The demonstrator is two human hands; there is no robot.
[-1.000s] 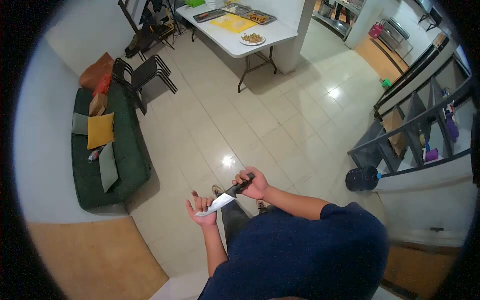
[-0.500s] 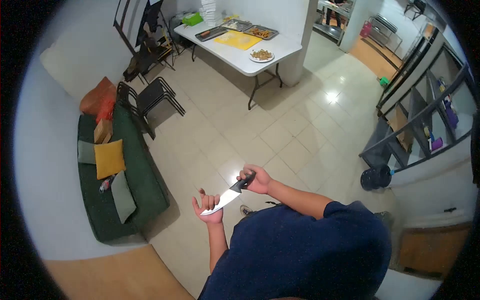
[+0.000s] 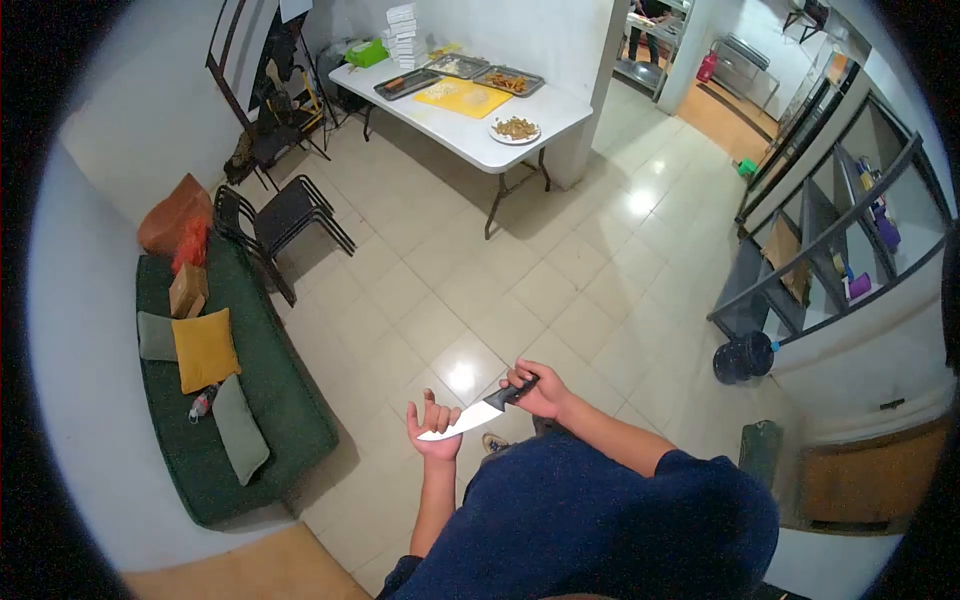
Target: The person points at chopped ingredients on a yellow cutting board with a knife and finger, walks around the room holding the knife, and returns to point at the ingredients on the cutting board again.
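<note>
Knife [image 3: 466, 419] spans both hands, in front of the tabletop [image 3: 445, 125]

Remote head view, both bare hands visible. I log the knife on the near side of the tabletop, well apart from it, above the tiled floor [image 3: 480, 280].

Right hand [image 3: 545, 393]: fingers [image 3: 515, 377] curled in around the black handle [image 3: 518, 389].
Left hand [image 3: 437, 446]: palm up, fingers partly spread; thumb and forefinger stand off, the others bend to the blade, which lies across this hand toward its tip. How firmly they press, I cannot tell.

On the tabletop I note a yellow mat [image 3: 455, 98] near the middle, a white plate [image 3: 496, 136] of brownish food at the near right corner, metal trays [image 3: 410, 89] toward the far side, and stacked white boxes [image 3: 401, 42] at the far left.

Left of the tabletop: stacked black chairs [image 3: 290, 215] and, nearer me, a green sofa [image 3: 295, 430] with a yellow cushion [image 3: 207, 350].
Right of the tabletop, also nearer: grey shelving [image 3: 745, 300] and a dark water jug [image 3: 743, 358].
</note>
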